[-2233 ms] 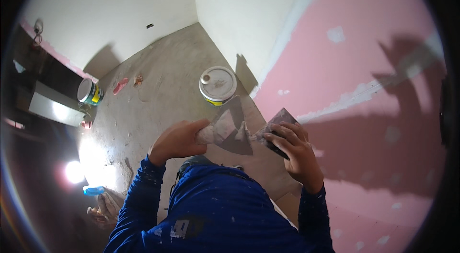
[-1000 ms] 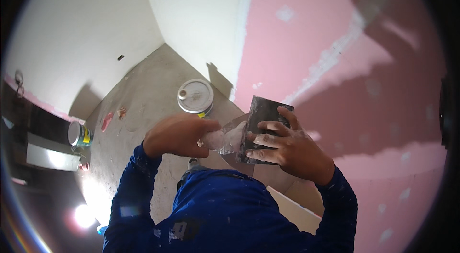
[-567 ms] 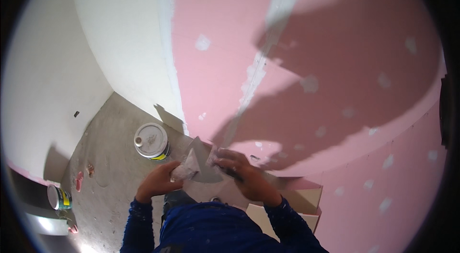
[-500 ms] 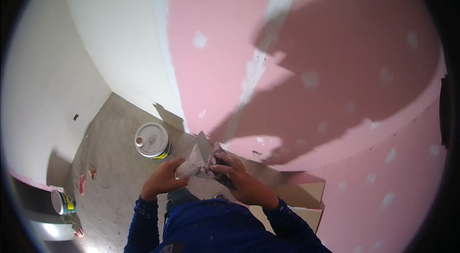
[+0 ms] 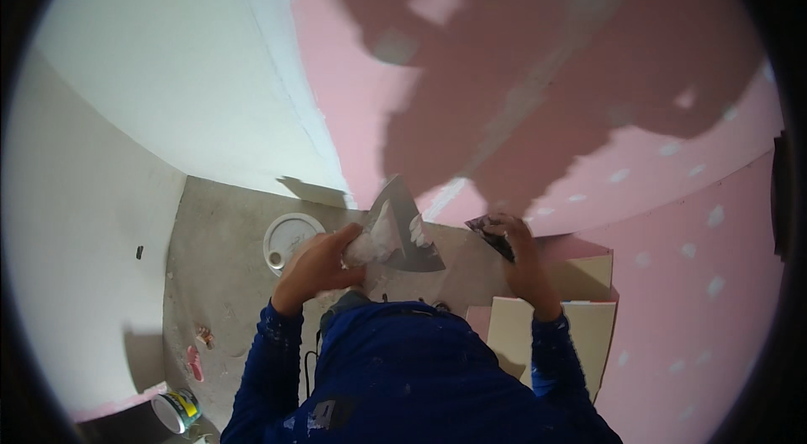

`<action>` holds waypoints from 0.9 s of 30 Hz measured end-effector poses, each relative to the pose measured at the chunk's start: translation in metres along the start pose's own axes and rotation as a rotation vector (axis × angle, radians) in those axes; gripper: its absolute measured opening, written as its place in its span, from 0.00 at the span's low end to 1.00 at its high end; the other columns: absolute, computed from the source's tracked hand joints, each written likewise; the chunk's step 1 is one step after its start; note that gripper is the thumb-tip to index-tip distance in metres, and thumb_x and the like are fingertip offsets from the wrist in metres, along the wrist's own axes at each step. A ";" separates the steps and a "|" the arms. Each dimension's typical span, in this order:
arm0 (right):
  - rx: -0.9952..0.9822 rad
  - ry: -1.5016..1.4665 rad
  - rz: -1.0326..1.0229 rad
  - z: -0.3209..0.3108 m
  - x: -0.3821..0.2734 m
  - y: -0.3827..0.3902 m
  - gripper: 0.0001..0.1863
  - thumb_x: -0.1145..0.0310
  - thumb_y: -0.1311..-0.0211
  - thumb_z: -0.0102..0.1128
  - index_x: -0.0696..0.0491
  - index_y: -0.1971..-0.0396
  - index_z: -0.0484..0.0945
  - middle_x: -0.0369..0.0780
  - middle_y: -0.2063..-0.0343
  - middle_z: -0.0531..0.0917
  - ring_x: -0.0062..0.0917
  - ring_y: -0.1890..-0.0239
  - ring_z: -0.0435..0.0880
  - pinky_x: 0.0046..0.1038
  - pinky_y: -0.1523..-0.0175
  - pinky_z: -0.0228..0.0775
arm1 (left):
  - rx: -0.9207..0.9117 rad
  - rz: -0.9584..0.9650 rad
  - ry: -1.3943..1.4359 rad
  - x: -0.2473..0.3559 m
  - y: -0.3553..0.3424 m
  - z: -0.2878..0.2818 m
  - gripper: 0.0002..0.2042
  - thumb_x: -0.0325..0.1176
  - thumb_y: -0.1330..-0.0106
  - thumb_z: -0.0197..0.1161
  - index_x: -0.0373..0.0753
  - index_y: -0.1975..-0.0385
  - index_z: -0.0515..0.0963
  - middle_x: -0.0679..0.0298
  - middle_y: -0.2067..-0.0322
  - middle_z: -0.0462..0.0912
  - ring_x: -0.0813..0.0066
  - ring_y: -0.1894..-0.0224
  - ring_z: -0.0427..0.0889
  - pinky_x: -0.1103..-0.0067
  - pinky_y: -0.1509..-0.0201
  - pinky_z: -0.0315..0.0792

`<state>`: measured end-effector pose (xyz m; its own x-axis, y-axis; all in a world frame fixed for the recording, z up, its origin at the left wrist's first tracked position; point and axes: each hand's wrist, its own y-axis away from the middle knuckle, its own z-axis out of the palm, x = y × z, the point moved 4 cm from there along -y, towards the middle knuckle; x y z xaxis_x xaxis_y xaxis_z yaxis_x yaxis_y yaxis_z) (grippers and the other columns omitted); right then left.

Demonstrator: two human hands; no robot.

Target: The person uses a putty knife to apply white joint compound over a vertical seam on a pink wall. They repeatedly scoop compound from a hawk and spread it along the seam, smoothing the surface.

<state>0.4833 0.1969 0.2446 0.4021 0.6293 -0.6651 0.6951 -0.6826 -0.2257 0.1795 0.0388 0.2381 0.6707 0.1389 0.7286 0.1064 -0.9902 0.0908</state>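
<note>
My left hand [image 5: 316, 273] is closed around a wide putty knife [image 5: 407, 252], held over the floor at waist height. Its handle end is caked with pale compound, and white lumps of the same stuff cling to the grey blade. Apart from it, on the right, my right hand [image 5: 523, 263] grips a dark, wedge-shaped thing [image 5: 486, 228] with pale smears. Fingers and blur hide its exact kind. Ahead stands a pink wallboard wall [image 5: 332, 57] with a whitish filled seam and several white patches.
A lidded bucket [image 5: 288, 234] stands on the concrete floor by the wall corner, with another bucket [image 5: 175, 412] at the lower left. Beige boards [image 5: 538, 335] lean near my right forearm. A pink scrap [image 5: 195, 362] lies on the floor. My shadow covers much of the pink wall.
My hands have parted: the right has moved away to the right with its dark thing. The putty knife's broad blade now faces into view. The view has shifted.
</note>
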 end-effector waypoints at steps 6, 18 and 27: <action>-0.176 0.413 -0.130 0.013 -0.099 -0.043 0.27 0.83 0.47 0.60 0.44 0.47 0.81 0.39 0.43 0.80 0.40 0.33 0.74 0.47 0.26 0.60 | -0.154 -0.053 -0.191 -0.018 -0.031 -0.041 0.22 0.37 0.48 0.71 0.38 0.53 0.78 0.45 0.71 0.85 0.41 0.63 0.86 0.59 0.59 0.77; -0.250 0.334 0.036 0.057 -0.084 -0.049 0.24 0.81 0.42 0.58 0.41 0.49 0.84 0.40 0.41 0.82 0.39 0.32 0.74 0.52 0.24 0.55 | -0.070 -0.061 0.009 -0.060 -0.072 -0.056 0.23 0.35 0.45 0.70 0.32 0.49 0.80 0.44 0.65 0.87 0.44 0.61 0.87 0.61 0.57 0.78; 0.814 -1.644 0.426 0.064 0.063 -0.065 0.19 0.76 0.32 0.59 0.61 0.42 0.76 0.44 0.47 0.85 0.36 0.45 0.85 0.41 0.37 0.77 | -0.174 -0.316 0.186 -0.140 -0.062 -0.109 0.21 0.29 0.42 0.69 0.34 0.47 0.79 0.64 0.74 0.82 0.79 0.78 0.77 0.76 0.75 0.72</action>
<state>0.4258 0.2574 0.1717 -0.7901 -0.2062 -0.5773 0.1028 -0.9729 0.2069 -0.0008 0.0791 0.2048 0.4786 0.4471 0.7556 0.1492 -0.8895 0.4318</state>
